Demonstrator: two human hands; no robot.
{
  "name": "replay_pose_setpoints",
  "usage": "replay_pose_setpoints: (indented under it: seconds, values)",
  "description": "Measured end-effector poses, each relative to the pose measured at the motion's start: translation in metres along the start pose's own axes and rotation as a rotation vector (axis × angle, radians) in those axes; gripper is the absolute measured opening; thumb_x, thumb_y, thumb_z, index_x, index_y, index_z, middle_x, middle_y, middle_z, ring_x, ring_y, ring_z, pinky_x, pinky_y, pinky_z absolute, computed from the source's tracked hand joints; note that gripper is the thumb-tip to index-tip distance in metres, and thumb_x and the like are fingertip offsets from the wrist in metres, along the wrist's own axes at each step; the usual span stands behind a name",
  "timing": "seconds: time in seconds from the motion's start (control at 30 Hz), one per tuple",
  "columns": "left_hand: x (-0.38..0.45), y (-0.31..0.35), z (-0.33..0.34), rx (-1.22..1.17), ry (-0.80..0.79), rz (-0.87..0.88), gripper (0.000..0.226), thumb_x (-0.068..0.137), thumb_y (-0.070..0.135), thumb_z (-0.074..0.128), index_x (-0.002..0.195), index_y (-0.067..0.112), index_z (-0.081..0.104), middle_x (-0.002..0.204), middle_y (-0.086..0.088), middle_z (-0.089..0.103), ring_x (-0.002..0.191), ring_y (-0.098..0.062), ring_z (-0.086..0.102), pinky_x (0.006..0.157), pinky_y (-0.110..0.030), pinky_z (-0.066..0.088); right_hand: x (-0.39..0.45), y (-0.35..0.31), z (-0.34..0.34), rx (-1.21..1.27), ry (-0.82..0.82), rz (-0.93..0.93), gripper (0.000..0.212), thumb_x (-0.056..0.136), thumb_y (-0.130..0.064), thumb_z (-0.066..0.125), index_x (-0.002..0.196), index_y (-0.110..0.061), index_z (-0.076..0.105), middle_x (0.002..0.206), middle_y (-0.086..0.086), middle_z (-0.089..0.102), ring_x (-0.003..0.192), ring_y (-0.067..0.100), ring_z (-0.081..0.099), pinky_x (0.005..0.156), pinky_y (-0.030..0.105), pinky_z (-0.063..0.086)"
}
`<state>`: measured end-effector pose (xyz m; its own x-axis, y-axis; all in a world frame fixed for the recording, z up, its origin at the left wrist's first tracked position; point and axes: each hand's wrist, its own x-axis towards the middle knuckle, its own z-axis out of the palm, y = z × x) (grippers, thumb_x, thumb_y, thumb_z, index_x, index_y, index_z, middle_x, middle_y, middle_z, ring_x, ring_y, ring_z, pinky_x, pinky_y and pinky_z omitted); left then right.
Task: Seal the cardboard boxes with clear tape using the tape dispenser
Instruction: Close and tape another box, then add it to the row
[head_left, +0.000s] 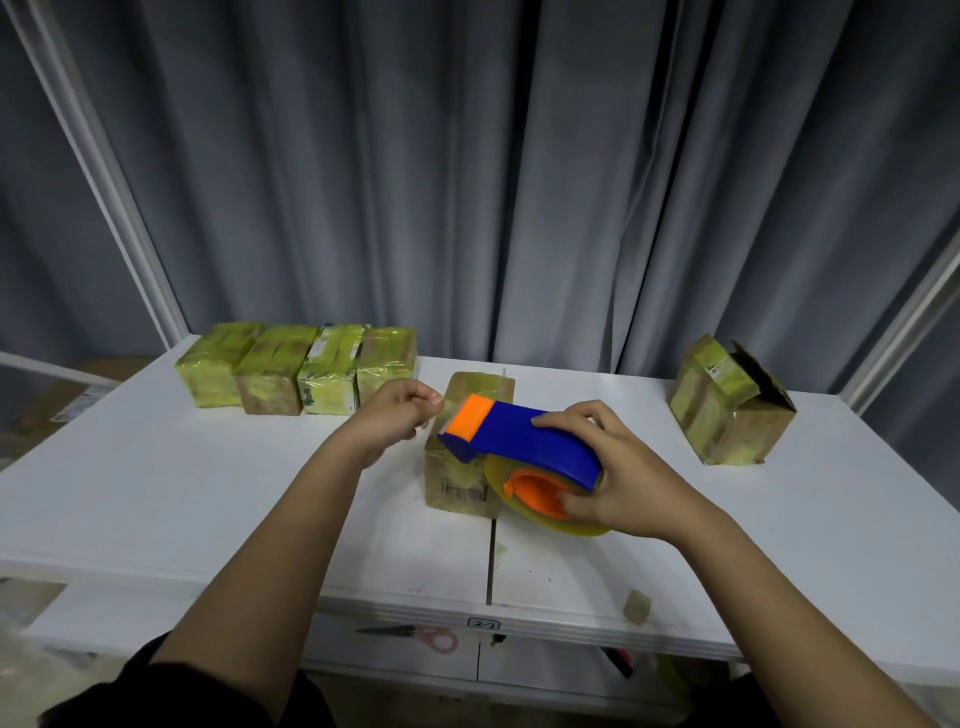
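A small cardboard box (457, 483) stands in the middle of the white table (156, 483), wrapped in yellowish clear tape. Over it hovers the blue and orange tape dispenser (524, 441) with its roll of clear tape, gripped by my right hand (618, 478) at the roll end. My left hand (397, 415) is just left of the dispenser's orange tip, fingers curled with thumb and fingertips pinched together near the box's top edge; whether a tape end lies between them cannot be told.
Several taped boxes (296, 369) stand in a row at the back left. One box with an open flap (732, 410) sits at the back right. A tape scrap (638, 606) lies near the front edge. Scissors (415, 635) rest on a lower shelf. Grey curtains hang behind.
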<state>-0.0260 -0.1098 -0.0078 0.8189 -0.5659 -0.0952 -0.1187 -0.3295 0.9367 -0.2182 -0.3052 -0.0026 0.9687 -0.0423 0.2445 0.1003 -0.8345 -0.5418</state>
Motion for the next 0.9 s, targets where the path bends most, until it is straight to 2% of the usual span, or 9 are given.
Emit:
replay_pose_setpoints:
  seconds: [0.13,0.27,0.37,0.47,0.57,0.67,0.9]
  values:
    - [0.004,0.002,-0.005,0.039,0.026,0.032,0.007,0.095,0.015,0.055,0.089,0.015,0.058,0.078,0.001,0.054,0.070,-0.009,0.048,0.062,-0.021,0.039,0.004,0.001,-0.007,0.009,-0.004,0.002,0.070,0.074,-0.033,0.078,0.132,-0.047,0.044,0.121,-0.018,0.033,0.109,0.006,0.049,0.087,0.017,0.046]
    - [0.012,-0.004,-0.017,0.010,0.172,0.059,0.009,0.094,0.017,0.057,0.085,0.016,0.058,0.081,0.001,0.054,0.074,-0.010,0.049,0.065,-0.020,0.039,0.007,0.002,-0.018,-0.096,-0.039,0.006,0.070,0.075,-0.030,0.076,0.133,-0.049,0.042,0.119,-0.021,0.033,0.102,0.004,0.049,0.081,0.014,0.044]
    - [0.012,-0.015,-0.020,0.038,0.148,0.030,0.009,0.095,0.021,0.056,0.090,0.014,0.057,0.079,0.002,0.052,0.072,-0.008,0.049,0.071,-0.024,0.038,0.011,0.004,-0.021,-0.258,-0.007,-0.004,0.070,0.078,-0.024,0.070,0.137,-0.045,0.040,0.126,-0.015,0.033,0.106,0.010,0.045,0.080,0.021,0.044]
    - [0.008,-0.026,-0.011,-0.013,0.122,-0.002,0.012,0.096,0.023,0.054,0.102,0.012,0.055,0.084,0.002,0.054,0.074,-0.008,0.051,0.066,-0.023,0.041,0.022,0.006,-0.024,-0.366,0.039,0.037,0.066,0.083,-0.016,0.065,0.139,-0.041,0.041,0.134,-0.008,0.033,0.113,0.015,0.042,0.078,0.022,0.041]
    - [0.007,-0.040,-0.003,-0.061,0.126,-0.013,0.014,0.097,0.022,0.052,0.105,0.011,0.055,0.086,0.000,0.054,0.074,-0.007,0.051,0.064,-0.020,0.040,0.034,0.009,-0.021,-0.469,0.047,-0.013,0.062,0.081,-0.011,0.063,0.136,-0.037,0.049,0.133,0.000,0.040,0.111,0.022,0.046,0.081,0.023,0.033]
    - [0.011,-0.053,0.000,-0.085,0.140,-0.045,0.021,0.097,0.027,0.052,0.108,0.010,0.055,0.085,0.000,0.053,0.075,-0.010,0.050,0.066,-0.023,0.039,0.042,0.012,-0.014,-0.479,0.024,-0.055,0.063,0.079,-0.009,0.066,0.134,-0.035,0.052,0.129,0.003,0.043,0.107,0.026,0.048,0.082,0.024,0.033]
    - [0.023,-0.072,-0.002,-0.087,0.162,-0.091,0.026,0.095,0.033,0.054,0.106,0.010,0.056,0.085,0.001,0.055,0.076,-0.010,0.052,0.073,-0.027,0.040,0.056,0.010,-0.008,-0.525,-0.015,-0.073,0.063,0.082,-0.015,0.067,0.137,-0.036,0.047,0.132,0.002,0.041,0.112,0.023,0.044,0.085,0.023,0.033]
